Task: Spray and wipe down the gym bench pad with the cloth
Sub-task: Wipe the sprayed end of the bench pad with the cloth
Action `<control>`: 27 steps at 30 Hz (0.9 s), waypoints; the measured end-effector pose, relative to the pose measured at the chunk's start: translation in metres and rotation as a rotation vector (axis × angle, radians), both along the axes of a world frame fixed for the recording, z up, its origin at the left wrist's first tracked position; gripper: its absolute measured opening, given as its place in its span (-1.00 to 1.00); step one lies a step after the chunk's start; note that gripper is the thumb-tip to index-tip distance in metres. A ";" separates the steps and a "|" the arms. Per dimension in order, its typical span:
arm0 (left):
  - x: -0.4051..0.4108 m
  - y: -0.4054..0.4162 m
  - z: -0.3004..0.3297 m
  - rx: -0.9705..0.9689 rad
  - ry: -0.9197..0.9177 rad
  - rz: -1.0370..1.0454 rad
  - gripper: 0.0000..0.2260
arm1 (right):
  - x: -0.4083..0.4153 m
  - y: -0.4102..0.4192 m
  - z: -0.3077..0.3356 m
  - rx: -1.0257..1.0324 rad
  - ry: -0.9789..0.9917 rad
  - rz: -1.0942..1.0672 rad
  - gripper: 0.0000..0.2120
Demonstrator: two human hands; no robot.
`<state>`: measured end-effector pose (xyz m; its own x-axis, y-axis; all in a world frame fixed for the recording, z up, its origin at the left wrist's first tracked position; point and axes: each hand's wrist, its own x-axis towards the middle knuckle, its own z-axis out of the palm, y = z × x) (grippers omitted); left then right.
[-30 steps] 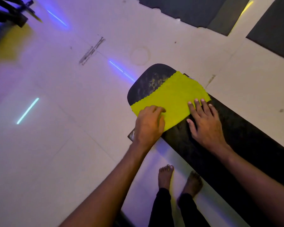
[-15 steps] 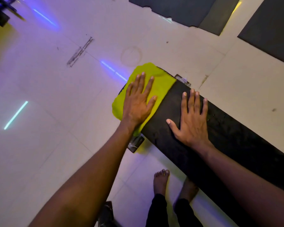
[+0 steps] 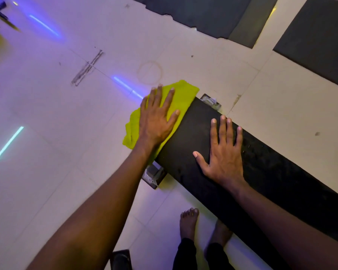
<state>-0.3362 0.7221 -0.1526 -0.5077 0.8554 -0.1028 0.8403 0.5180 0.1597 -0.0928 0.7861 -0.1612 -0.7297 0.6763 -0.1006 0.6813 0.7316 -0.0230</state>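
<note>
The black gym bench pad [image 3: 187, 145] runs from the centre down to the lower right. A bright yellow-green cloth [image 3: 183, 94] is bunched over its far rounded end and hangs off the left edge. My left hand [image 3: 156, 121] lies flat on the cloth, fingers spread, pressing it onto the pad's end. My right hand [image 3: 222, 152] rests palm down on the bare pad to the right of the cloth, fingers apart, holding nothing. No spray bottle is in view.
Metal frame ends [image 3: 153, 174] stick out under the pad's end on both sides. My bare feet [image 3: 188, 223] stand on the pale tiled floor beside the bench. Dark floor mats [image 3: 203, 14] lie at the top. A dark object [image 3: 121, 259] sits at the bottom edge.
My left hand went from curled on the cloth's near edge to flat, and pushed the cloth along the pad to its far end, where it bunched. My right hand stayed on the pad.
</note>
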 end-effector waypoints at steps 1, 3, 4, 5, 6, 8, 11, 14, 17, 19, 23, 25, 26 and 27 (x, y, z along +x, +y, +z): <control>0.003 -0.016 -0.001 0.011 -0.003 0.055 -0.40 | -0.001 0.000 0.001 -0.003 -0.001 -0.002 -0.01; 0.024 -0.040 -0.004 -0.006 0.019 0.171 -0.39 | -0.002 -0.001 0.001 -0.006 -0.005 -0.004 -0.01; 0.038 -0.043 -0.005 -0.026 0.042 0.206 -0.38 | -0.002 -0.001 0.001 -0.006 -0.005 -0.006 -0.02; 0.049 -0.039 -0.006 -0.040 0.060 0.218 -0.38 | -0.002 -0.001 0.001 -0.005 -0.004 -0.007 -0.02; 0.054 -0.029 -0.006 -0.038 0.060 0.201 -0.38 | -0.002 -0.002 0.001 -0.005 -0.004 -0.006 -0.02; 0.045 -0.002 -0.004 -0.017 0.032 0.081 -0.38 | -0.001 -0.002 0.000 -0.001 -0.005 -0.003 -0.03; 0.003 0.031 0.000 -0.035 -0.051 -0.076 -0.40 | -0.001 -0.002 -0.001 0.002 -0.005 -0.005 -0.02; -0.017 0.017 0.000 -0.005 -0.086 -0.079 -0.43 | 0.000 -0.001 0.000 -0.003 -0.005 -0.011 -0.03; -0.007 -0.035 -0.001 0.068 -0.085 0.097 -0.43 | -0.001 -0.002 0.002 -0.010 0.000 -0.014 -0.03; 0.015 -0.060 -0.004 0.045 -0.074 0.241 -0.40 | -0.002 -0.002 0.003 -0.014 0.000 -0.018 -0.03; 0.046 -0.033 -0.006 -0.025 0.036 0.219 -0.38 | -0.002 -0.003 0.001 -0.006 -0.007 -0.017 -0.02; 0.033 -0.002 -0.005 -0.014 0.024 0.070 -0.38 | -0.001 -0.003 -0.001 0.002 -0.003 -0.013 -0.03; 0.020 0.012 -0.004 -0.013 0.007 0.005 -0.39 | -0.002 -0.003 -0.002 0.009 -0.001 -0.011 -0.03; 0.009 0.022 -0.002 -0.016 -0.018 -0.047 -0.41 | -0.001 -0.003 -0.002 0.014 -0.001 -0.012 -0.03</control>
<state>-0.3276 0.7438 -0.1542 -0.4646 0.8766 -0.1252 0.8610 0.4802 0.1676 -0.0940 0.7834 -0.1634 -0.7218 0.6860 -0.0919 0.6897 0.7240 -0.0124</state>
